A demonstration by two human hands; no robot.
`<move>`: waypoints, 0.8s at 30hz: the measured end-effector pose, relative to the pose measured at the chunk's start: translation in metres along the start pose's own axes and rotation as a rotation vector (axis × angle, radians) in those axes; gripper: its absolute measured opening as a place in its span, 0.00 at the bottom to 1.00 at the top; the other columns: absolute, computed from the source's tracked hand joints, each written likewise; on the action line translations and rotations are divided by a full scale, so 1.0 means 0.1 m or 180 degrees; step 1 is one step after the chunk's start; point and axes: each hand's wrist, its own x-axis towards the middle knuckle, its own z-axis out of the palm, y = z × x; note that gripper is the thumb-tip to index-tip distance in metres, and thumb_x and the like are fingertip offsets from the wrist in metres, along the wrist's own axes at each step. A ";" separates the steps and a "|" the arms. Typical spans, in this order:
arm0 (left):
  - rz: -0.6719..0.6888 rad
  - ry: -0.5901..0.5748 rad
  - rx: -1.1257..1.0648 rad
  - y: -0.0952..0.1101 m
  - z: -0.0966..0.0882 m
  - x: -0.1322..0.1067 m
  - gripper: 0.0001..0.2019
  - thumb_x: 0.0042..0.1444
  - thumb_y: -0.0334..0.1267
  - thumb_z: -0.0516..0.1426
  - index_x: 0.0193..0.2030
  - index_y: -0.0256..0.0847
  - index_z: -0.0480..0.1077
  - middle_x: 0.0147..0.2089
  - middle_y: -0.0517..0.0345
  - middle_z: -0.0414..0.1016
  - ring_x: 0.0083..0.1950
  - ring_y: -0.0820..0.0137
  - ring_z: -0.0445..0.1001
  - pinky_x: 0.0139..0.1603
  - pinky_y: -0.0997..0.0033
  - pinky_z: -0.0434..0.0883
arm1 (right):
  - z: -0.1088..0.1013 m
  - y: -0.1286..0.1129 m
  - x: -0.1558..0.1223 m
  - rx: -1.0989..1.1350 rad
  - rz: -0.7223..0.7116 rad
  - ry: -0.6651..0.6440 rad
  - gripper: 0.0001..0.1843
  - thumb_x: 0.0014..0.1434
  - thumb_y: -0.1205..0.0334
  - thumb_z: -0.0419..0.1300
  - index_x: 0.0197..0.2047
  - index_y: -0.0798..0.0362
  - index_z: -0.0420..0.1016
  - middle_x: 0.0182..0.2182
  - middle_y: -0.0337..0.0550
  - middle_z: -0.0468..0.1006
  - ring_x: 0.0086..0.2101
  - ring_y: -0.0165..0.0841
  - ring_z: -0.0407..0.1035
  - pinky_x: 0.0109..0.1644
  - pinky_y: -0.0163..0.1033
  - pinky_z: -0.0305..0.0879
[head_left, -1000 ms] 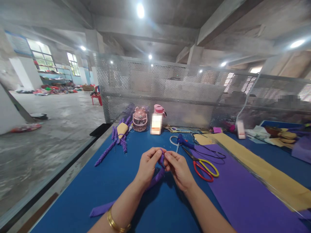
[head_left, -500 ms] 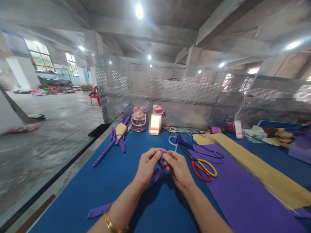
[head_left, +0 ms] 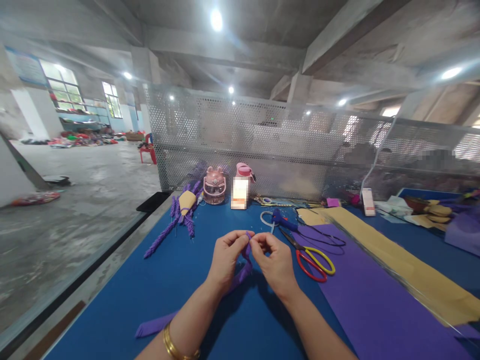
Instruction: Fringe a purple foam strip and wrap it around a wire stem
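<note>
Before unreadable label (head_left: 240, 193), left hand (head_left: 226, 256) and right hand (head_left: 276, 261) seemingly pinch purple strip (head_left: 244, 273)

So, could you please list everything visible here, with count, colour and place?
table: one, blue top.
purple strip: one, pinched above the table, tail lying near left.
scissors: one, red and yellow handles, right of the strip.
purple sheet: one, on the table's right.
tan sheet: one, beyond the purple sheet.
twisted stems: several, purple, far left.
mesh screen: one, grey, behind the table.
pink containers: two, by the screen.
bracelet: one, gold, left wrist.
left hand: holds the strip.
right hand: pinches its top end.
</note>
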 end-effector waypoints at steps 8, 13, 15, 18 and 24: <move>-0.0124 -0.0053 -0.0228 0.03 0.02 -0.01 0.09 0.46 0.37 0.59 0.33 0.34 0.76 0.28 0.56 0.75 0.30 0.73 0.69 0.33 0.76 0.64 | -0.01 0.05 0.04 0.0532 0.0407 -0.0162 0.11 0.52 0.55 0.57 0.26 0.54 0.69 0.17 0.33 0.64 0.18 0.24 0.56 0.20 0.30 0.53; -0.0157 -0.0048 -0.0374 0.08 0.05 -0.03 0.09 0.49 0.38 0.57 0.31 0.35 0.76 0.29 0.55 0.74 0.30 0.72 0.69 0.33 0.76 0.66 | -0.01 0.06 0.07 0.0831 0.0669 -0.0235 0.13 0.49 0.53 0.59 0.25 0.55 0.68 0.15 0.32 0.63 0.17 0.24 0.55 0.20 0.29 0.53; -0.0153 -0.0026 -0.0394 0.07 0.05 -0.03 0.10 0.49 0.40 0.58 0.31 0.34 0.76 0.28 0.55 0.74 0.30 0.72 0.69 0.32 0.76 0.66 | -0.01 0.06 0.06 0.0856 0.0691 -0.0232 0.13 0.49 0.53 0.59 0.25 0.55 0.69 0.15 0.32 0.64 0.17 0.24 0.56 0.20 0.29 0.53; -0.0170 -0.0030 -0.0400 0.05 0.03 -0.01 0.10 0.47 0.40 0.60 0.31 0.33 0.75 0.25 0.56 0.73 0.27 0.74 0.68 0.29 0.76 0.64 | 0.00 0.05 0.06 0.0871 0.0683 -0.0229 0.13 0.49 0.52 0.60 0.25 0.55 0.69 0.15 0.32 0.64 0.17 0.24 0.56 0.20 0.29 0.54; -0.0100 0.0021 -0.0288 0.02 0.01 0.01 0.10 0.46 0.39 0.61 0.31 0.33 0.75 0.24 0.58 0.73 0.26 0.75 0.67 0.29 0.76 0.64 | 0.00 0.06 0.04 0.0876 0.0578 -0.0181 0.13 0.50 0.53 0.60 0.27 0.56 0.70 0.17 0.33 0.65 0.18 0.24 0.57 0.20 0.29 0.55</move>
